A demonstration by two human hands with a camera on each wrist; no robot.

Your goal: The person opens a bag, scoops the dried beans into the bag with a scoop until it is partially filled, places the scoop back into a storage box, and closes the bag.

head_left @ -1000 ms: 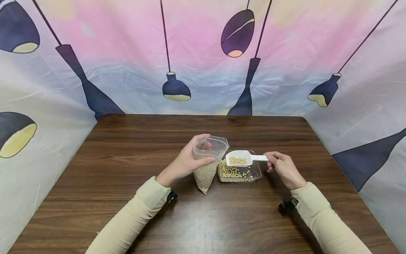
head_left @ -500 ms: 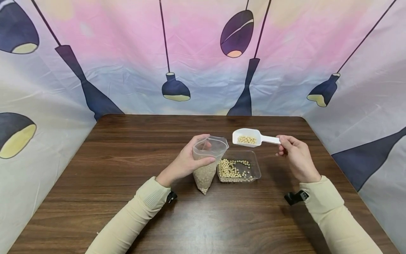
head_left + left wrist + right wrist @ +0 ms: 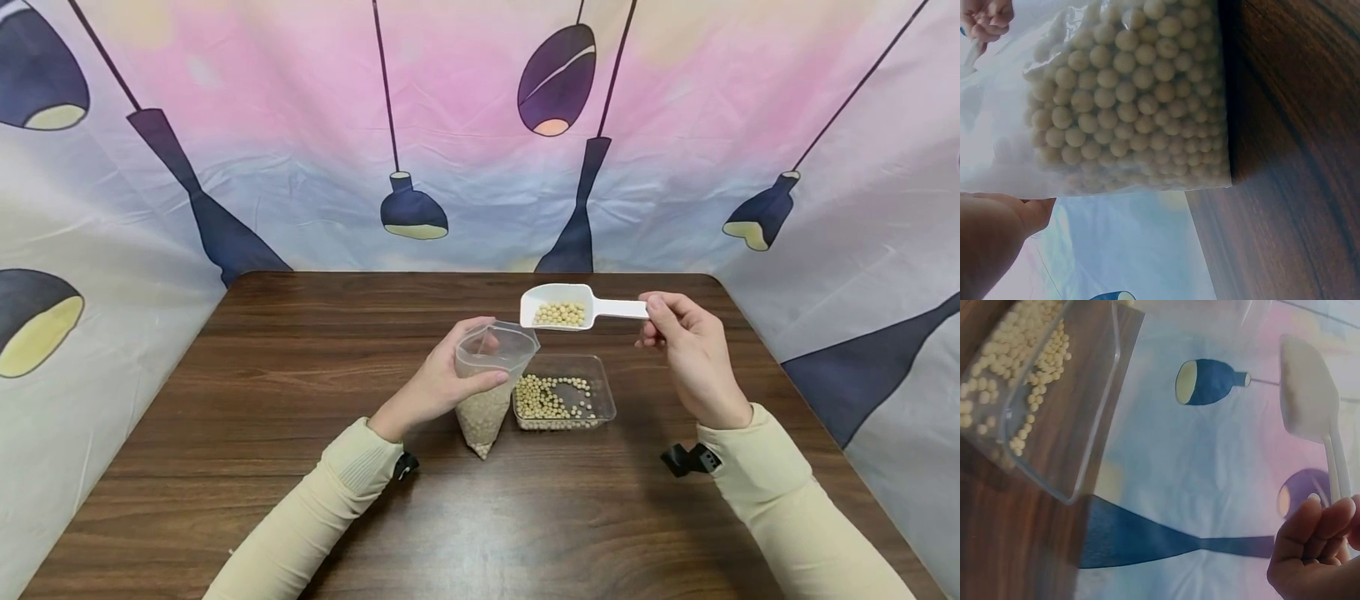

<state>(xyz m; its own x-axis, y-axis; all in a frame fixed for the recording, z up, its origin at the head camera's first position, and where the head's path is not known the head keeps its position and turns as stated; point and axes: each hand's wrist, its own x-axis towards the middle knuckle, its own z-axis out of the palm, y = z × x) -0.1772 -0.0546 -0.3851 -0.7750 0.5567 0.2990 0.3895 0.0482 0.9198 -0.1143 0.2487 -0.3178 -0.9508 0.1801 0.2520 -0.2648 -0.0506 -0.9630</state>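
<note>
My left hand [image 3: 442, 382] grips a clear plastic bag [image 3: 483, 412] near its wide-open mouth, thumb across the near side. Soybeans [image 3: 1129, 94] fill the lower part of the bag, packed close in the left wrist view. In my right hand [image 3: 693, 354] the handle of a white scoop [image 3: 557, 305] is pinched between thumb and fingers. A small heap of soybeans [image 3: 561, 314] lies in the scoop, which is raised behind and to the right of the bag's mouth. Its underside faces the right wrist camera.
Right beside the bag stands a clear plastic box [image 3: 606, 385] with loose soybeans [image 3: 542, 400] gathered mostly at its left side. The brown wooden table [image 3: 300, 367] ends at the back against a printed cloth [image 3: 480, 208] with lamp pictures.
My right hand lifts the loaded scoop up and away from over the box, first rightward, then back left toward the bag's mouth. The left hand and bag stay put.
</note>
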